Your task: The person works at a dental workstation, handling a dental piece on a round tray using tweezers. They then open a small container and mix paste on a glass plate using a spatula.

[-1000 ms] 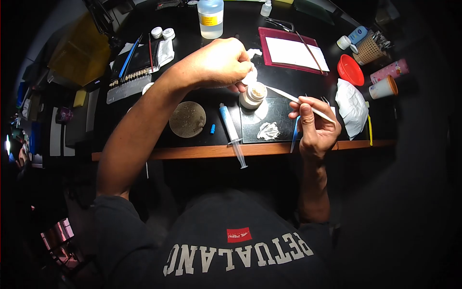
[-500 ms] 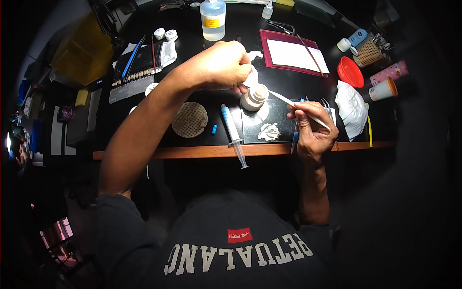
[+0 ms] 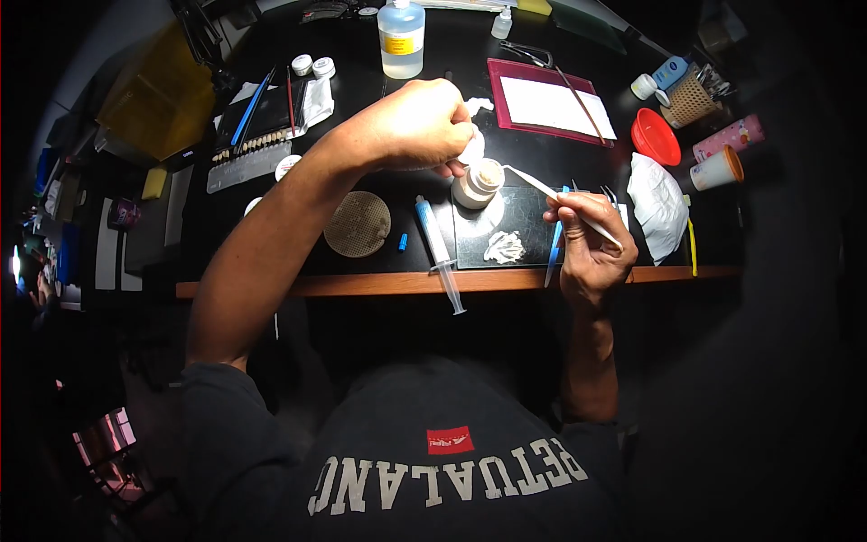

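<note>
My left hand point(image 3: 429, 122) is closed on a white lid point(image 3: 474, 147), just behind an open white jar point(image 3: 477, 188) with pale powder inside. Its fingertips are partly hidden behind the hand. Between the fingers and thumb of my right hand point(image 3: 591, 239) is a slim white spatula point(image 3: 542, 187), its tip beside the jar's mouth. A smear of white paste point(image 3: 504, 247) lies on a dark glossy slab point(image 3: 524, 217) in front of the jar. Left of the slab rests a syringe point(image 3: 436, 244) with blue contents, near a small blue cap point(image 3: 403, 241).
A round perforated disc point(image 3: 357, 224) lies left of the syringe. Behind stand a clear bottle point(image 3: 401, 45) and a magenta tray point(image 3: 551, 99). A red bowl point(image 3: 657, 137) and a white pouch point(image 3: 657, 206) are at right; a shade tab strip point(image 3: 248, 163) is at left.
The spatula in my right hand has shifted slightly and its tip stays by the jar's mouth. My left hand keeps its hold on the lid. The whole view has moved a little.
</note>
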Demonstrator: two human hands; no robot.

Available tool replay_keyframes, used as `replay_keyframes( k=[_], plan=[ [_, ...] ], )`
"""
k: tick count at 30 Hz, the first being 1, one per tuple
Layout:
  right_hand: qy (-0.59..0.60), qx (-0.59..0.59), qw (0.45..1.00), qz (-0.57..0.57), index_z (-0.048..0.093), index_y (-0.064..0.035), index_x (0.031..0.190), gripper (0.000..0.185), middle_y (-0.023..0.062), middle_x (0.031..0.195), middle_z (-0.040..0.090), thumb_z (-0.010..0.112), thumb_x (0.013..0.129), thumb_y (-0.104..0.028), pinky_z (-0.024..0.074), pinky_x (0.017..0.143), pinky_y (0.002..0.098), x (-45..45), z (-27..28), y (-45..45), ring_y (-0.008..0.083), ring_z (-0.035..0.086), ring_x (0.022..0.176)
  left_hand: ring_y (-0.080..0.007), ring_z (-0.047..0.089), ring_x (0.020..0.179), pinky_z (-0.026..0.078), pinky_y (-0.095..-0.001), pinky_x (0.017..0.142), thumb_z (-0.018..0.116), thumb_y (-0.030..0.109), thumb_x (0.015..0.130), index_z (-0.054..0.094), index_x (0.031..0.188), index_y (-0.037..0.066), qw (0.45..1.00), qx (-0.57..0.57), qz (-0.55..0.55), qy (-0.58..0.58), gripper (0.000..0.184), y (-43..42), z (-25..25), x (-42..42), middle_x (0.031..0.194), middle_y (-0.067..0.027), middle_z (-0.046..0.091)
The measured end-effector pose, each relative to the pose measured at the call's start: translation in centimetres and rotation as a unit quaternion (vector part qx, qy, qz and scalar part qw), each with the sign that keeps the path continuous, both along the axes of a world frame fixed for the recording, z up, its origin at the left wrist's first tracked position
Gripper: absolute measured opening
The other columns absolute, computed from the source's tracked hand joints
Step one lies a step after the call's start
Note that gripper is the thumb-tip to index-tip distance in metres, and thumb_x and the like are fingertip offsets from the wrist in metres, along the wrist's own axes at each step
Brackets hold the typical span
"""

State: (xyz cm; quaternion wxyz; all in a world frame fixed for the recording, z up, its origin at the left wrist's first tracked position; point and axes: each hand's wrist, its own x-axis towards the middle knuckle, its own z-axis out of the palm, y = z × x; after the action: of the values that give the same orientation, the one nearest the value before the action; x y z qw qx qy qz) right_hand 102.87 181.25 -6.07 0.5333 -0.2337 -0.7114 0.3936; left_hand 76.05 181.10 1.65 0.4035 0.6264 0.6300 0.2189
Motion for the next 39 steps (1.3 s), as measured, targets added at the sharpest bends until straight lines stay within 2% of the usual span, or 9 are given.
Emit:
replay_keyframes(
  k=[7, 10, 11, 15, 24, 25, 29, 36, 39],
  plan=[
    [0.016, -0.055, 0.998, -0.029, 0.071, 0.0046, 0.108, 0.01, 0.0125, 0.098, 0.071, 0.068, 0.101, -0.002, 0.0584, 0.075, 0.0273, 0.0, 0.8, -0.6, 0.0166, 0.071, 0.081, -0.0227, 0.078, 0.083, 0.066, -0.0325, 0.074, 0.058, 0.015, 0.104, 0.07, 0.111, -0.015, 1.0, -0.004, 0.012, -0.018, 0.033, -0.3, 0.2, 0.1, 0.101, -0.0223, 0.075],
    [0.031, -0.102, 0.99, -0.098, 0.069, 0.0028, 0.105, 0.014, 0.0114, 0.092, 0.071, 0.068, 0.103, -0.011, 0.0574, 0.067, 0.0256, 0.6, 1.2, -1.2, 0.0148, 0.07, 0.075, -0.023, 0.078, 0.084, 0.066, -0.0329, 0.074, 0.058, 0.015, 0.104, 0.069, 0.112, -0.015, 0.999, -0.002, 0.011, -0.03, 0.033, -0.4, 0.2, 0.1, 0.102, -0.022, 0.075],
    [0.027, -0.129, 0.985, -0.111, 0.066, 0.0013, 0.101, 0.017, 0.0098, 0.083, 0.07, 0.067, 0.104, -0.015, 0.0535, 0.06, 0.0234, 0.8, 1.7, -1.5, 0.0115, 0.066, 0.066, -0.0231, 0.078, 0.084, 0.066, -0.0329, 0.074, 0.058, 0.015, 0.104, 0.069, 0.112, -0.015, 0.999, -0.001, 0.009, -0.034, 0.033, -0.5, 0.2, 0.0, 0.102, -0.0219, 0.075],
    [0.012, -0.195, 0.975, -0.11, 0.063, 0.0008, 0.097, 0.018, 0.0085, 0.075, 0.069, 0.065, 0.105, -0.015, 0.0493, 0.056, 0.022, 2.0, 0.2, -3.2, 0.0082, 0.059, 0.057, -0.023, 0.079, 0.085, 0.066, -0.0326, 0.073, 0.057, 0.016, 0.104, 0.067, 0.115, -0.015, 1.0, -0.004, 0.009, -0.016, 0.035, -0.4, 0.3, 0.1, 0.105, -0.0226, 0.074],
    [0.039, -0.236, 0.96, -0.146, 0.061, 0.002, 0.104, 0.014, 0.0121, 0.076, 0.07, 0.063, 0.106, -0.012, 0.0489, 0.055, 0.0201, 2.7, -2.3, -5.5, 0.01, 0.062, 0.059, -0.0225, 0.079, 0.085, 0.066, -0.032, 0.073, 0.056, 0.016, 0.105, 0.066, 0.119, -0.015, 1.0, -0.009, 0.011, -0.015, 0.035, -0.2, -0.2, -0.1, 0.107, -0.023, 0.074],
    [0.021, -0.233, 0.962, -0.14, 0.061, 0.0026, 0.105, 0.014, 0.0151, 0.078, 0.072, 0.063, 0.106, -0.011, 0.0474, 0.051, 0.0192, 2.6, -2.4, -5.9, 0.0109, 0.064, 0.059, -0.0226, 0.078, 0.085, 0.066, -0.0321, 0.073, 0.056, 0.016, 0.105, 0.065, 0.12, -0.015, 1.0, -0.01, 0.011, -0.015, 0.035, -0.1, -0.2, -0.1, 0.107, -0.023, 0.073],
    [0.043, -0.205, 0.97, -0.122, 0.06, 0.0025, 0.105, 0.013, 0.0173, 0.079, 0.072, 0.063, 0.106, -0.01, 0.0448, 0.046, 0.018, 1.7, -2.7, -6.9, 0.0116, 0.066, 0.059, -0.0231, 0.078, 0.085, 0.066, -0.0326, 0.074, 0.056, 0.016, 0.105, 0.064, 0.121, -0.015, 1.0, -0.01, 0.014, -0.02, 0.035, -0.3, -0.1, -0.1, 0.107, -0.0227, 0.073],
    [0.034, -0.187, 0.967, -0.172, 0.06, 0.0022, 0.105, 0.016, 0.0146, 0.081, 0.071, 0.062, 0.107, -0.014, 0.045, 0.047, 0.0179, 2.8, -3.2, -7.6, 0.0112, 0.066, 0.06, -0.0237, 0.078, 0.085, 0.066, -0.033, 0.074, 0.056, 0.016, 0.106, 0.063, 0.122, -0.015, 1.0, -0.009, 0.015, -0.012, 0.036, -0.4, -0.2, -0.4, 0.106, -0.0226, 0.073],
    [0.032, -0.194, 0.97, -0.142, 0.06, 0.0033, 0.106, 0.016, 0.0168, 0.083, 0.073, 0.062, 0.107, -0.013, 0.0483, 0.049, 0.0196, 1.7, -3.6, -8.5, 0.0133, 0.069, 0.063, -0.0241, 0.078, 0.086, 0.066, -0.0334, 0.075, 0.056, 0.016, 0.106, 0.063, 0.123, -0.015, 1.0, -0.016, 0.017, -0.015, 0.036, -0.4, -0.3, -0.3, 0.106, -0.0231, 0.073]
  ],
)
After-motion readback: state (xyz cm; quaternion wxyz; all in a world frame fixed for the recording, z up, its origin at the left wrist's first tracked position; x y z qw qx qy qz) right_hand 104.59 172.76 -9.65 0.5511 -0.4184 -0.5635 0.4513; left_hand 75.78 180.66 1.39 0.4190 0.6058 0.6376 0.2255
